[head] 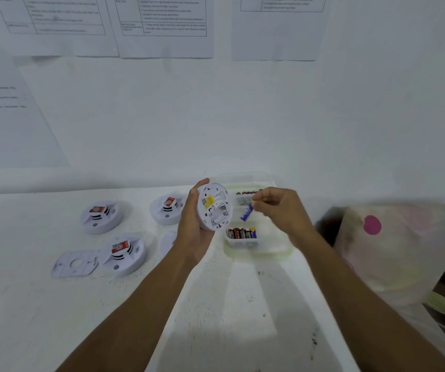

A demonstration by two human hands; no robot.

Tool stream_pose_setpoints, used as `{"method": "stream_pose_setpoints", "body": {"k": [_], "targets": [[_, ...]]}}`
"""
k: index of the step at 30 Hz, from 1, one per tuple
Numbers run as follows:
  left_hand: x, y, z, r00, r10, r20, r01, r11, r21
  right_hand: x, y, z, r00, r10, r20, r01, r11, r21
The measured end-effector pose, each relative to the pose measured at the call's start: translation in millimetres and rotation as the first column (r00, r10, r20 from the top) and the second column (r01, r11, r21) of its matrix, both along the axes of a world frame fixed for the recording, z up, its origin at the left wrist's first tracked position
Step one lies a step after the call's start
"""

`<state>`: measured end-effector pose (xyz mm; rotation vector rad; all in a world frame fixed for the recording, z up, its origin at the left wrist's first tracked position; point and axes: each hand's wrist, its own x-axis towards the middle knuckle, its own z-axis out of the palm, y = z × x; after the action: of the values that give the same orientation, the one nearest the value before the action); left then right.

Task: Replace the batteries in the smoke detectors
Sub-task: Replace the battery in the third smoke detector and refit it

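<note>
My left hand [193, 229] grips a round white smoke detector [214, 206] upright above the table, its back with a yellow label turned to me. My right hand [280, 210] pinches a blue and yellow battery [246, 212] by its top end, just right of the detector and apart from it. Below both sits a clear plastic container [259, 251] with a row of dark red and blue batteries [242, 233] in a small tray. Three more white detectors lie on the table, at the far left [101, 216], behind my left hand [166, 209] and front left [124, 255].
A loose white mounting plate [75, 264] lies at the front left beside a detector, and another white disc [168, 241] shows behind my left wrist. A pale cushion with a pink dot [382, 248] stands off the table's right edge. Papers hang on the wall behind.
</note>
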<state>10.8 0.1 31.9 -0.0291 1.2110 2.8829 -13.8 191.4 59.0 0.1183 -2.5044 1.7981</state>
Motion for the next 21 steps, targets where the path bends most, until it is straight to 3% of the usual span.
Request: {"method": "stream_pose_setpoints", "body": {"k": [3,7,9,16,18,21], "targets": [[-1.8,-3.8,-2.4,1.0,-0.009,0.011,0.009,1.0,0.016,-19.6,22.8,-2.6,0.994,0.107,0.012,-0.101,0.886,0.452],[-2.9,0.3,-3.4,1.0,-0.019,0.02,0.019,1.0,-0.005,-27.9,14.6,-16.2,0.968,0.206,0.141,-0.246,0.683,0.688],[-3.9,1.6,-3.4,1.0,-0.022,0.018,0.022,1.0,-0.016,-30.7,9.1,-23.9,0.969,0.182,0.167,-0.247,0.656,0.713],[-15.4,-6.5,-6.3,0.999,-0.015,0.029,0.015,1.0,0.0,-48.2,13.6,-31.8,0.97,0.119,0.212,-0.227,0.753,0.618],[-19.5,-8.6,-6.1,1.0,-0.015,0.026,0.015,1.0,0.007,-54.4,14.7,-22.8,0.981,0.116,0.154,-0.182,0.821,0.54],[-26.7,-12.4,-5.7,1.0,-0.013,0.024,0.013,1.0,0.015,-75.5,10.7,-7.3,0.992,0.122,-0.03,-0.085,0.829,0.552]]}}
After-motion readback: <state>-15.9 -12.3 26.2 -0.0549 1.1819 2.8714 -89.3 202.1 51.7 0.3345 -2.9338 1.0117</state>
